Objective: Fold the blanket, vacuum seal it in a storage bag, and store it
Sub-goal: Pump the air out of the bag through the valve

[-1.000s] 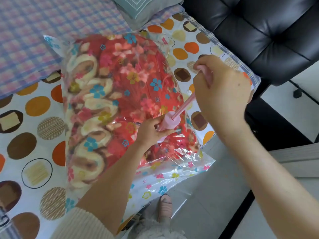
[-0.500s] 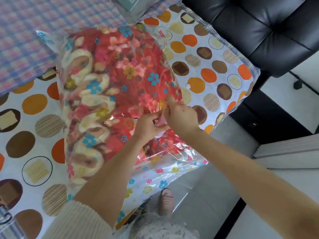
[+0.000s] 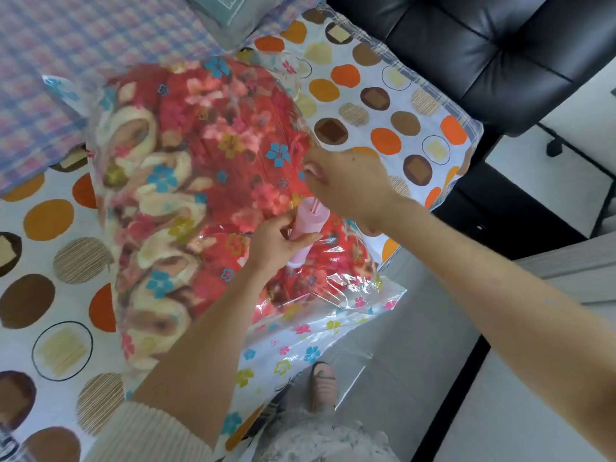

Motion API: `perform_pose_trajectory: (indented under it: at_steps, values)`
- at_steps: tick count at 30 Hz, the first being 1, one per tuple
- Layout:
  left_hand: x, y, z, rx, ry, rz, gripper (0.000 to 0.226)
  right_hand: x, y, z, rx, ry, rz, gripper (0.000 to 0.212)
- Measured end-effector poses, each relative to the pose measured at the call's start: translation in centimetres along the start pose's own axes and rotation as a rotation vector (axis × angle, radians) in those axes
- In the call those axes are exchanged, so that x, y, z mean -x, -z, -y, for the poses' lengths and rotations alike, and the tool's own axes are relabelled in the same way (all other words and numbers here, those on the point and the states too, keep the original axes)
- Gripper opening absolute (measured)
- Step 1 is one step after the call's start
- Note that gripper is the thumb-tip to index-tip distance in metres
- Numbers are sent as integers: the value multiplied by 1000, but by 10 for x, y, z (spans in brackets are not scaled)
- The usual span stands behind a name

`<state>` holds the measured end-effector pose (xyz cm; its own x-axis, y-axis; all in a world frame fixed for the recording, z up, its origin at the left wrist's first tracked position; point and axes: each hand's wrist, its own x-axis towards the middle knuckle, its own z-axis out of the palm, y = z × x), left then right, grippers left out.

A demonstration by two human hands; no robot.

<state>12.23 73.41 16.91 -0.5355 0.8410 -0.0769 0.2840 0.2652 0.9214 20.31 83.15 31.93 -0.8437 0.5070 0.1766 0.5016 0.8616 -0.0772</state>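
A folded red floral blanket lies inside a clear storage bag printed with small flowers, on a bed with a dotted sheet. A pink hand pump stands on the bag near its lower right part. My left hand grips the pump's barrel at its base. My right hand is closed on the pump's handle, raised a little above the barrel. The bag's open-end flap hangs over the bed edge.
A black padded chair stands at the upper right beside the bed. A checked cover and a teal pillow lie at the head of the bed. Grey floor and my slippered foot are below.
My right hand pushed the pump handle down to the barrel half a second ago and has now lifted it part way up again. My left hand stayed on the barrel.
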Motion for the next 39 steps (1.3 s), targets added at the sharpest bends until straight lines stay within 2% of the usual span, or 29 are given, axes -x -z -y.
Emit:
perform_pose_trajectory:
  at_steps: [1,3,5,6,8,10,13,16,18,19,21,22,23,24,25,26,29,31,32,33,34,36,38,39]
  values:
    - [-2,0,2,-8,5,9,40,-9,24,-4,3,26,10,20]
    - [-3,-1,4,-24,0,16,40,-19,58,-13,-51,18,-123,25]
    - [-1,-1,3,-45,-17,11,40,-12,49,-9,-103,-187,-362,30]
    - [0,-1,2,-44,-18,14,41,0,31,-5,-133,-278,-366,31]
    - [3,-3,1,-46,-11,28,43,28,-23,14,-141,-229,-207,26]
    - [6,-3,-2,-55,-14,19,41,33,-45,14,-78,-232,-100,9]
    - [3,0,-1,-30,-4,26,45,14,-6,8,-189,-188,-231,3]
    - [0,4,-2,-27,19,71,51,4,37,12,-207,-282,-453,16]
    - [3,7,-5,-58,32,76,45,20,12,15,-299,-311,-394,17]
    - [5,7,-5,-72,35,81,43,30,-8,23,-303,-285,-293,15]
    - [8,7,-5,-80,33,97,42,36,-38,23,-174,-251,-126,3]
    - [8,8,-6,-80,30,103,43,30,-34,19,-136,-234,-101,13]
    - [5,10,-7,-73,35,101,44,23,-22,17,-94,-182,-144,18]
    - [4,11,-8,-61,44,101,45,16,-4,17,-99,-154,-174,15]
    - [2,12,-7,-54,56,105,45,9,16,14,-119,-145,-281,7]
    - [1,13,-7,-53,63,112,44,3,35,14,-124,-173,-381,4]
    - [1,15,-8,-76,72,105,43,5,29,16,-249,-280,-418,17]
    - [0,16,-9,-116,86,144,45,25,-16,26,-206,-255,-189,2]
    - [0,17,-11,-145,90,177,49,28,-36,23,-147,-253,-80,18]
    - [1,19,-13,-159,86,204,55,26,-46,18,-71,-226,-56,30]
    - [0,22,-14,-153,76,214,62,20,-40,15,-48,-172,-44,34]
    - [-3,26,-14,-166,62,225,70,3,-7,18,-36,-92,-128,20]
    - [-5,29,-16,-224,50,227,62,-11,31,19,-111,-123,-299,5]
    - [-4,30,-17,-240,44,221,56,-14,39,22,-148,-192,-343,7]
